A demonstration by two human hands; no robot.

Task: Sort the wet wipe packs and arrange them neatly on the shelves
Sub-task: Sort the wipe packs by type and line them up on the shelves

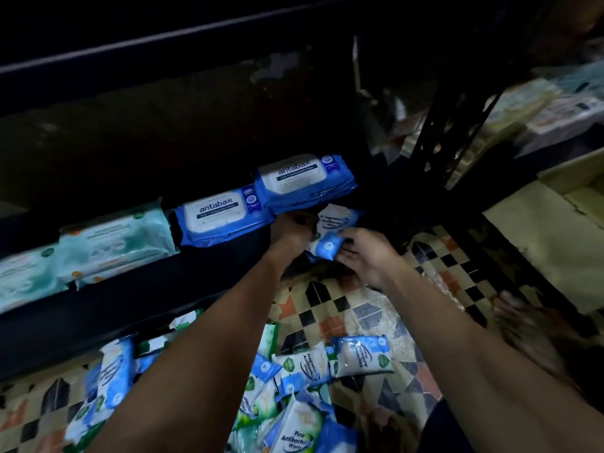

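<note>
Dim aisle, view looking down. Dark metal shelf unit [137,308] fills the left and centre; its front edge runs from lower left up toward the middle.

Patterned tile floor [359,308] below — cream, black and orange diamonds. A folded cardboard box [539,243] lies at right, beside the dark upright of the next rack.

On the floor at bottom centre, a loose heap of small wet wipe packs [287,407], blue-and-white and green-and-white, overlapping at all angles. One blue-and-white pack [361,356] lies at the heap's right edge, printed face up.

On the shelf, left to right: pale teal wipe packs [114,243] in a short stack, another teal stack at the far left, then a blue Antabax pack [219,214] lying flat, then a stack of blue Antabax packs [302,183] sitting higher and just beside it.

Both forearms reach in from the bottom. Left hand [289,228] is at the shelf edge just under the right Antabax stack, fingers curled around the left side of a small blue-and-white antibacterial wipes pack [330,230]. Right hand [362,253] pinches the same pack's lower right end between thumb and fingers.

The held pack is tilted, at the shelf front, just right of the Antabax stack and clear of the floor heap.
</note>
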